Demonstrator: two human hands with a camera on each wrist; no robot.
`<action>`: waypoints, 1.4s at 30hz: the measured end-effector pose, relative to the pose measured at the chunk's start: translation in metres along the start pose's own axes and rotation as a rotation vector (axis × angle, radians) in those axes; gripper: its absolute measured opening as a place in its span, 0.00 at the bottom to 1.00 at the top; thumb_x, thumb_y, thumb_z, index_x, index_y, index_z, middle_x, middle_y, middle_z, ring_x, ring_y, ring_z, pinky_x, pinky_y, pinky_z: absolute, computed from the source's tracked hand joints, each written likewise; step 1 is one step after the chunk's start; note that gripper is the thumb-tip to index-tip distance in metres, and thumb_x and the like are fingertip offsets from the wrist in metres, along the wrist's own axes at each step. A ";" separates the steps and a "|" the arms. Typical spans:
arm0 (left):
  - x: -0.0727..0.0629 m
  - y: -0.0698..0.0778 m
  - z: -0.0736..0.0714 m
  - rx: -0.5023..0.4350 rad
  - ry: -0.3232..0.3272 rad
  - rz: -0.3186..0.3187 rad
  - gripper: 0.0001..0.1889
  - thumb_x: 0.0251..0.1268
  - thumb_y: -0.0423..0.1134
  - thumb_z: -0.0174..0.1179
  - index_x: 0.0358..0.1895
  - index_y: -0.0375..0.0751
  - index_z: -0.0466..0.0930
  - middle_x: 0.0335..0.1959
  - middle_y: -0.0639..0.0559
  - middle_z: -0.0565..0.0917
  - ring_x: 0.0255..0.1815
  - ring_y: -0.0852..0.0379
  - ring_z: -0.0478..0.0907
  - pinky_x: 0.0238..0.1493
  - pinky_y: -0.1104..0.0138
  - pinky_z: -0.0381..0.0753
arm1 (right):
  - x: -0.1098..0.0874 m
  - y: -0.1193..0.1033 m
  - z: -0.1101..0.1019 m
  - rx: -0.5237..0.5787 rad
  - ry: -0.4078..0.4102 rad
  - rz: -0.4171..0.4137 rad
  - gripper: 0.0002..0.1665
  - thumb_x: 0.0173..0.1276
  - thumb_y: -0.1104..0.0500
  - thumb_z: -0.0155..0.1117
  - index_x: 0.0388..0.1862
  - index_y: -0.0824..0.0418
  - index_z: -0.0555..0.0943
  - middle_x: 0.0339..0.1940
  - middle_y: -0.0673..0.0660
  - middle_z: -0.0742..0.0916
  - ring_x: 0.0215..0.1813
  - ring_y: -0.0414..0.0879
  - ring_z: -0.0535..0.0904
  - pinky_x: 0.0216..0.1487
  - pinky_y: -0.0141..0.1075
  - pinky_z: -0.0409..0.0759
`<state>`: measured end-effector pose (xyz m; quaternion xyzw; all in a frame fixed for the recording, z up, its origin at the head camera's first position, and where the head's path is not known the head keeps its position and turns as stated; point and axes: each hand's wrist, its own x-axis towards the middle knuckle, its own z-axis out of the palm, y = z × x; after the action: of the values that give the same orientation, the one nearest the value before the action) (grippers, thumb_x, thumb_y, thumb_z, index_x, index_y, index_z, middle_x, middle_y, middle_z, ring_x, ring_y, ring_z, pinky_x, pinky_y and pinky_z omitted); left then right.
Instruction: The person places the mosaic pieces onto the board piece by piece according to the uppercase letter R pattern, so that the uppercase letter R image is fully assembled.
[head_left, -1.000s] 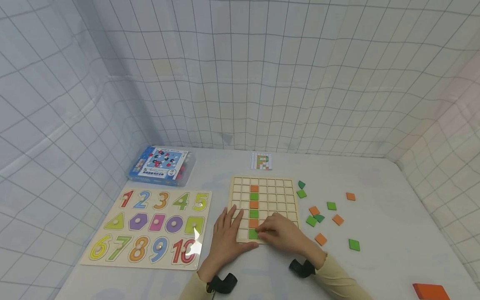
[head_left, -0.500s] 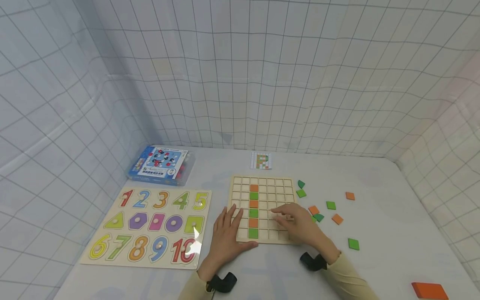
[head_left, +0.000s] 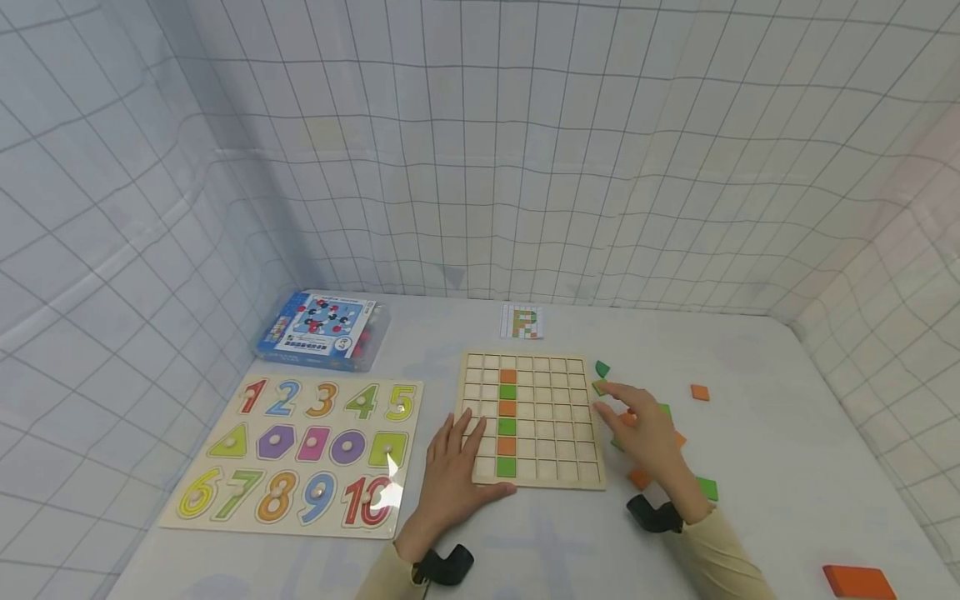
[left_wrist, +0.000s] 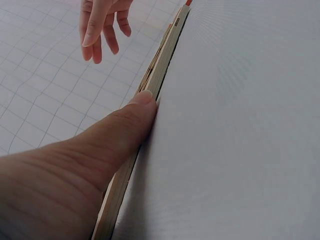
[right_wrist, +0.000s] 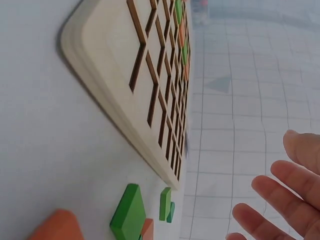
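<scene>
A wooden grid board lies on the table, with one column of alternating orange and green square tiles set in it. My left hand rests on the board's lower left part, fingers spread; in the left wrist view its thumb lies along the board's edge. To the right of the board, my right hand hovers over loose tiles with nothing between thumb and fingers. Its fingertips are near a green square tile, with a dark green rounded piece just beyond. The hand partly covers several other tiles.
A small pattern card lies behind the board. To the left are a number and shape puzzle and a blue boxed set. An orange tile lies farther right, and an orange block sits at the lower right.
My right hand has left the bottom green tile in the column and moved right, off the board, over the loose tiles, its fingers spreading. The left hand has stayed in place.
</scene>
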<state>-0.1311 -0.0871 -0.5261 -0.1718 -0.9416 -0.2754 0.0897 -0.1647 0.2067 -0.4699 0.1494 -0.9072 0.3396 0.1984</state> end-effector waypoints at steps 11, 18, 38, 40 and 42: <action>-0.001 0.000 0.001 -0.006 0.030 0.026 0.55 0.39 0.66 0.70 0.70 0.37 0.63 0.72 0.40 0.56 0.71 0.36 0.47 0.65 0.44 0.51 | -0.004 0.023 -0.019 -0.100 0.090 0.118 0.28 0.62 0.59 0.68 0.61 0.64 0.76 0.57 0.65 0.80 0.55 0.62 0.76 0.46 0.57 0.75; -0.001 -0.001 0.000 -0.014 0.027 0.024 0.55 0.39 0.65 0.70 0.70 0.37 0.63 0.72 0.39 0.56 0.71 0.36 0.47 0.65 0.44 0.50 | -0.006 0.032 -0.026 -0.163 0.108 0.197 0.28 0.63 0.57 0.68 0.61 0.64 0.76 0.56 0.65 0.80 0.33 0.57 0.79 0.27 0.47 0.76; -0.001 0.001 -0.001 -0.021 0.001 0.000 0.55 0.40 0.67 0.69 0.71 0.39 0.61 0.73 0.42 0.55 0.72 0.38 0.45 0.66 0.46 0.48 | -0.010 0.042 -0.037 -0.197 -0.098 0.363 0.31 0.64 0.53 0.67 0.61 0.69 0.74 0.37 0.68 0.84 0.14 0.41 0.54 0.13 0.33 0.57; -0.001 0.001 -0.001 -0.022 0.004 0.002 0.55 0.39 0.67 0.69 0.71 0.39 0.61 0.73 0.42 0.55 0.72 0.38 0.45 0.66 0.45 0.48 | -0.010 0.043 -0.037 -0.201 -0.120 0.383 0.32 0.63 0.53 0.67 0.61 0.69 0.74 0.25 0.63 0.82 0.15 0.41 0.53 0.13 0.33 0.56; -0.001 0.001 -0.001 -0.018 0.010 0.009 0.55 0.39 0.67 0.69 0.71 0.38 0.62 0.72 0.41 0.55 0.72 0.37 0.46 0.66 0.45 0.49 | -0.010 0.045 -0.037 -0.202 -0.141 0.403 0.32 0.63 0.53 0.67 0.62 0.68 0.73 0.18 0.58 0.76 0.15 0.41 0.53 0.14 0.33 0.56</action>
<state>-0.1301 -0.0875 -0.5250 -0.1755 -0.9378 -0.2843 0.0939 -0.1644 0.2658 -0.4736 -0.0318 -0.9597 0.2686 0.0765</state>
